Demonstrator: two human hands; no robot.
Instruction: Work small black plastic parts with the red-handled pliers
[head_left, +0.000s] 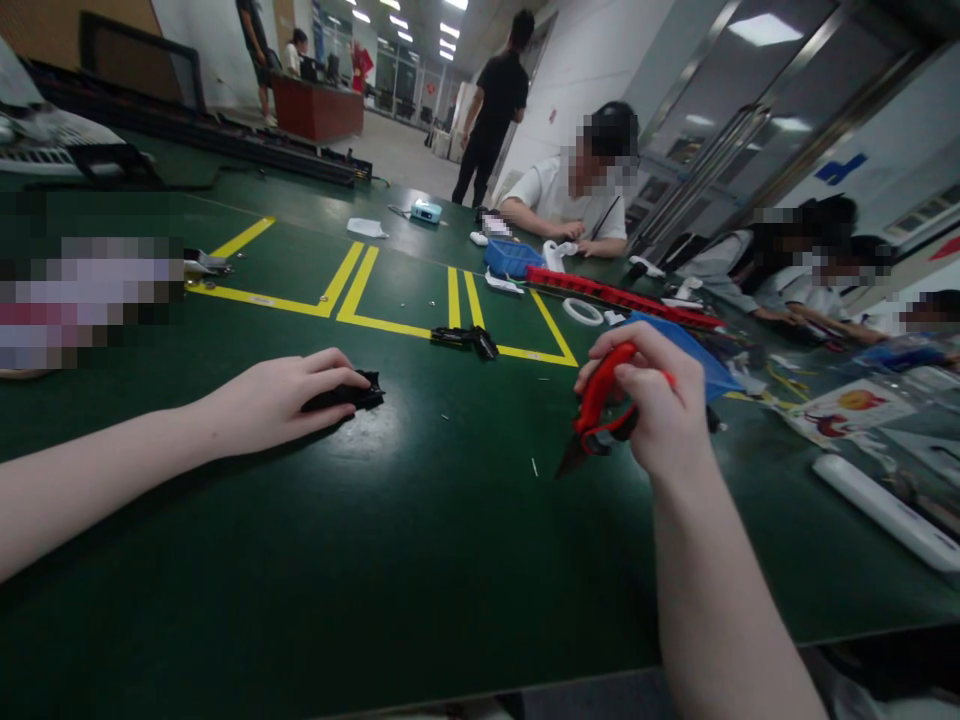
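My left hand (289,398) rests low over the green table, its fingers closed around a small black plastic part (370,392). Only the right end of that part shows; the palm and fingers cover the rest. On the other side, my right hand (664,400) grips red-handled pliers (598,390) above the tabletop. Their dark, narrow jaws point down and to the left, and the fingers hide much of the handles. Thin pale slivers (535,467) lie near the jaw tip. Beyond the hands, black jointed pieces (466,340) lie across the yellow tape.
Yellow tape (405,325) marks off areas on the green table (420,580). A blue basket (510,258), red strip (622,297) and white ring (582,312) sit farther back. A white bar (885,510) lies at right. Several people are around, one seated (577,200) opposite.
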